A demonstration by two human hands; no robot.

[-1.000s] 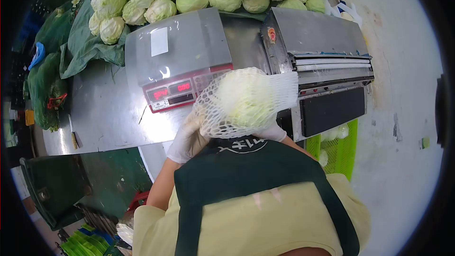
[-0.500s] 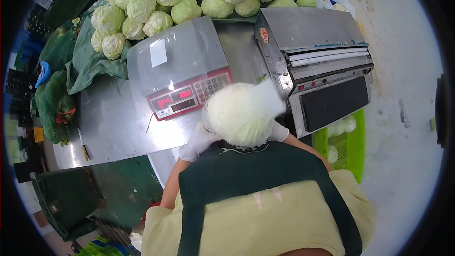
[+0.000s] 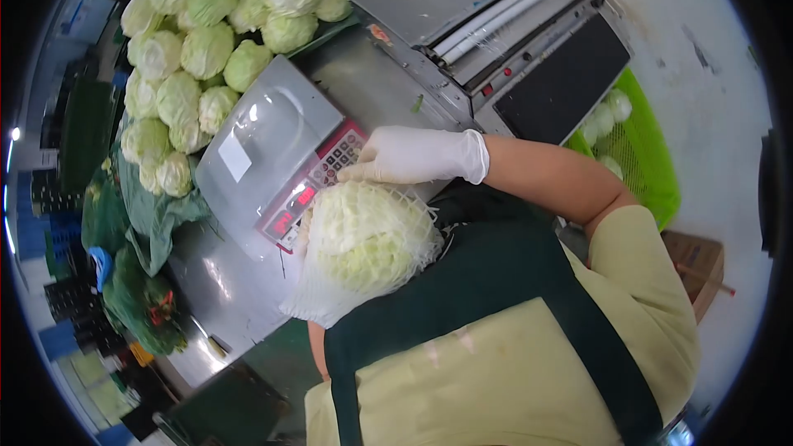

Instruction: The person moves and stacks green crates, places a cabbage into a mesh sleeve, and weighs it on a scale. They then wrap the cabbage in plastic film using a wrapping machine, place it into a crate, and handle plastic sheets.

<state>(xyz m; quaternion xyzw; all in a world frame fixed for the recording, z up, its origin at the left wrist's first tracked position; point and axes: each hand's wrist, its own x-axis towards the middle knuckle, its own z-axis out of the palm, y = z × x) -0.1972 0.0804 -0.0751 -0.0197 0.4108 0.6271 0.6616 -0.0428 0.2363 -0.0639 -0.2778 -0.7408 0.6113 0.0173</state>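
A pale green cabbage (image 3: pixel 363 239), wrapped in a white foam net sleeve (image 3: pixel 318 301), is held close against my dark green apron (image 3: pixel 462 281). My left hand (image 3: pixel 304 235) supports it from the left; only a little of its fingers shows, the rest being behind the cabbage and sleeve. My right hand (image 3: pixel 405 155), in a white glove, lies at the cabbage's far upper edge with its fingers bent together against it. The keypad of a weighing scale (image 3: pixel 339 153) is just beyond those fingers.
Many cabbages (image 3: pixel 206 49) are heaped behind the scale. A wrapping machine (image 3: pixel 496 41) stands to the right, with a bright green basket (image 3: pixel 665 173) of cabbages beside it. A knife (image 3: pixel 215 345) and green net sacks (image 3: pixel 136 297) lie at left. A cardboard box (image 3: pixel 694 256) is on the floor.
The view has turned and shifted. The cabbage has come round with its net's tail now at lower left. My right hand has moved from its side to its far upper edge.
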